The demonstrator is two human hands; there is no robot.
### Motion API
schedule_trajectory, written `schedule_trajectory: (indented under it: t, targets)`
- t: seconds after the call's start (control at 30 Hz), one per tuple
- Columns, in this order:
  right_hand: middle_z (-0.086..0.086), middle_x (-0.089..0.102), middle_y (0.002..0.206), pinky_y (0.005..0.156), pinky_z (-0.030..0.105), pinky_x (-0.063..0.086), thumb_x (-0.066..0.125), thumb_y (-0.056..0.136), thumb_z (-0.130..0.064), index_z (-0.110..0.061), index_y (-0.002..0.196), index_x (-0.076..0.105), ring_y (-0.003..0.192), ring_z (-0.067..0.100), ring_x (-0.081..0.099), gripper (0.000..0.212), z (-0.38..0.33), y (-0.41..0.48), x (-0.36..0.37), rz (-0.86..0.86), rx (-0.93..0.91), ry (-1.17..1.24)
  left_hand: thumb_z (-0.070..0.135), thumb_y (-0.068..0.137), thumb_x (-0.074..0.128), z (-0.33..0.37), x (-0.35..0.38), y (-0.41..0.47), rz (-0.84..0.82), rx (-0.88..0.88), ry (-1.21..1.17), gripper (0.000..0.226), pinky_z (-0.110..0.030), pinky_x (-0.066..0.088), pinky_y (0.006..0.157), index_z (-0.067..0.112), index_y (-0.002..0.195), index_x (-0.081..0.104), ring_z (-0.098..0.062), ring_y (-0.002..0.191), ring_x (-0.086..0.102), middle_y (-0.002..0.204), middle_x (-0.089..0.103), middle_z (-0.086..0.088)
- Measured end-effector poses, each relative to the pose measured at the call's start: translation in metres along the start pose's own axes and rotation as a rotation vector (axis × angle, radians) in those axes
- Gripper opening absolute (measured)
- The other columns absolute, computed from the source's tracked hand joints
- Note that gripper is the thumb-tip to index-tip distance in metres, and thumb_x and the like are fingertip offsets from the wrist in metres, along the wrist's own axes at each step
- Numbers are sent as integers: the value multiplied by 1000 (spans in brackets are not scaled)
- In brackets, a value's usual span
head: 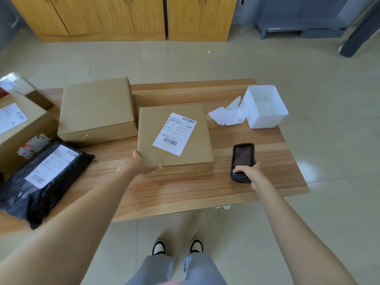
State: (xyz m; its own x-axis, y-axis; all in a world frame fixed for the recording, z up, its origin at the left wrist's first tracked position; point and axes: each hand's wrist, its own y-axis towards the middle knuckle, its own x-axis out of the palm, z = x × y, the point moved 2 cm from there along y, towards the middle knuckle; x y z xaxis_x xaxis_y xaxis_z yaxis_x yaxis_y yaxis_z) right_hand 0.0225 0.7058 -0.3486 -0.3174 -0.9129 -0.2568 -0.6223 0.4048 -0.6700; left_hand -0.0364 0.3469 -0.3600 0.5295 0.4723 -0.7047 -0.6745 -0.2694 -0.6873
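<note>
The cardboard box (pixel 150 130) lies flat near the middle of the desk (pixel 185 190), its white shipping label (pixel 174 134) facing up and set askew on the lid. The left grip (pixel 141 163) is open: its fingers are spread over the box's near-left corner, the thumb lying along the near edge. The right grip (pixel 249 173) is closed around the lower end of a black handheld scanner (pixel 242 159), thumb on the keypad and screen facing up. The scanner is just to the right of the box and apart from it; whether it rests on the desk or is held slightly above it cannot be told.

Behind and to the left of the labelled box, touching it or nearly so, sits a larger plain box (pixel 96 108). Farther left a black mailer bag (pixel 43 177) with its own label lies at the desk's near-left edge, beside another labelled carton (pixel 18 124). At the far right corner stands a white plastic bin (pixel 267 108), with torn paper backings (pixel 226 116) lying against its left side. Wooden cabinets (pixel 123 17) line the wall beyond the tiled floor (pixel 329 140).
</note>
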Motion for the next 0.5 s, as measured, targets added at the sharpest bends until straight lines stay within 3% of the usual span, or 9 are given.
schedule_trajectory:
  t: [0.2, 0.27, 0.5]
  targets:
    - [15, 55, 119, 99, 48, 46, 78, 63, 8, -11, 119, 35, 110, 31, 55, 73, 17, 19, -7, -10, 0, -9, 67, 67, 70, 3, 1, -5, 54, 25, 23, 116, -46, 38, 103, 12, 144, 4, -32, 123, 46, 136, 45, -8]
    - [15, 54, 124, 99, 47, 46, 79, 62, 7, -7, 127, 36, 112, 31, 54, 79, 22, 24, -10, -14, 2, -31, 67, 68, 70, 4, 0, -10, 85, 31, 24, 113, -45, 40, 102, 13, 144, 6, -31, 119, 50, 133, 48, -7]
    - [10, 47, 119, 83, 33, 41, 75, 69, 11, -5, 139, 27, 102, 22, 48, 86, 30, 26, -18, -38, -25, -100, 67, 72, 66, 10, -3, -24, 128, 9, 78, 104, -40, 42, 96, 15, 144, 11, -28, 115, 54, 127, 54, -5]
